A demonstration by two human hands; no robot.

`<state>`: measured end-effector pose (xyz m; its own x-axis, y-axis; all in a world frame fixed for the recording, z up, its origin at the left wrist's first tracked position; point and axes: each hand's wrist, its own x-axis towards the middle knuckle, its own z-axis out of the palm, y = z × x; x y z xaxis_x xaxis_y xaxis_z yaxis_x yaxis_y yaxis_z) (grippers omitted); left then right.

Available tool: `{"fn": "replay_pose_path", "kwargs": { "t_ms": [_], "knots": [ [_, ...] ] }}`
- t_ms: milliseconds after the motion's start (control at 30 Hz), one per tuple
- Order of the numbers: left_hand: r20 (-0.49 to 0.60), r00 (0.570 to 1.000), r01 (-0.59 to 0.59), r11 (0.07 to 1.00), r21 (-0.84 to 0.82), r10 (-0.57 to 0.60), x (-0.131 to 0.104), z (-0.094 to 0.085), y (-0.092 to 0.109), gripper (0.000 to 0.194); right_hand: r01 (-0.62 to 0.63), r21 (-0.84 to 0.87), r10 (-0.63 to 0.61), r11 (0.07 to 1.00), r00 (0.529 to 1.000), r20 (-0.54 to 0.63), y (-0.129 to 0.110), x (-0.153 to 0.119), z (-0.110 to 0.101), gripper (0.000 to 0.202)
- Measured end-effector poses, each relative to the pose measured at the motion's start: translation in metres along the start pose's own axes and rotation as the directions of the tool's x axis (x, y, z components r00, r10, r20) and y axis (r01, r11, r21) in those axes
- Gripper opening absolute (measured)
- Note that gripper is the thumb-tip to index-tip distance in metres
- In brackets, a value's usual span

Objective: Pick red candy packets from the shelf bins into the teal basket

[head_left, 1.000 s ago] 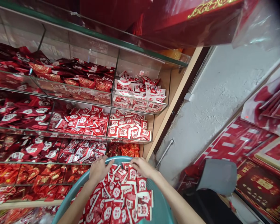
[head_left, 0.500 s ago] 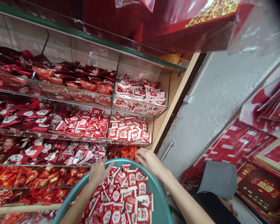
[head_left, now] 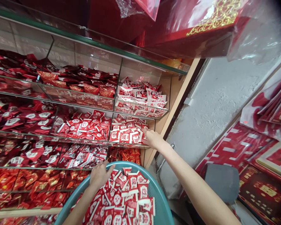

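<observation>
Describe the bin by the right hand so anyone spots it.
Glass shelves, wooden panel at their right end. Second packet row down, the bin beside that panel, holding small red and white packets. Right hand is at its front corner; the bin above holds whiter packets.

Fairly bright; glare on plastic [head_left: 257,40].

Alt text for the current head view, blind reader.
Right hand reaches into a shelf bin of red-and-white packets; left hand is on the rim of a teal basket filled with similar packets. Red-wrapped goods line the glass-fronted shelves.
</observation>
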<state>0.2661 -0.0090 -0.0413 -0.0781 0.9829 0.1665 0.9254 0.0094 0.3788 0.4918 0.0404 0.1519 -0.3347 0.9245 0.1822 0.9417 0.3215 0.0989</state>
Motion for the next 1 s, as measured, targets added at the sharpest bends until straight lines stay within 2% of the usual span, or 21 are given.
{"fn": "replay_pose_path", "kwargs": {
  "t_ms": [267, 400, 500, 567, 800, 1000],
  "knots": [
    [0.01, 1.0, -0.003, 1.0, 0.001, 0.003, 0.001, 0.001, -0.001, 0.044, -0.032, -0.071, 0.03, 0.997, 0.999, -0.021, 0.0, -0.004, 0.008, 0.04],
    [0.006, 1.0, -0.009, 1.0, 0.005, 0.009, 0.001, 0.0, 0.0, 0.044, -0.088, 0.031, 0.09, 0.996, 0.991, -0.098, 0.003, -0.001, 0.005, 0.039],
    [0.0, 1.0, -0.013, 1.0, 0.008, 0.013, 0.001, 0.001, -0.001, 0.045, -0.152, 0.113, 0.171, 0.982, 0.968, -0.181, 0.004, 0.002, 0.0, 0.047],
    [0.0, 1.0, -0.013, 1.0, 0.006, 0.013, 0.001, 0.002, -0.002, 0.045, -0.202, 0.12, 0.222, 0.972, 0.955, -0.194, 0.002, 0.003, -0.002, 0.046],
    [-0.002, 1.0, -0.021, 1.0, -0.009, 0.021, 0.003, 0.003, -0.003, 0.043, -0.314, -0.007, 0.31, 0.949, 0.94, -0.144, -0.015, 0.001, 0.005, 0.028],
    [0.006, 1.0, -0.022, 1.0, -0.013, 0.023, 0.002, 0.0, -0.002, 0.04, -0.308, -0.171, 0.273, 0.936, 0.941, -0.2, -0.025, 0.0, 0.002, 0.025]
  ]
}}
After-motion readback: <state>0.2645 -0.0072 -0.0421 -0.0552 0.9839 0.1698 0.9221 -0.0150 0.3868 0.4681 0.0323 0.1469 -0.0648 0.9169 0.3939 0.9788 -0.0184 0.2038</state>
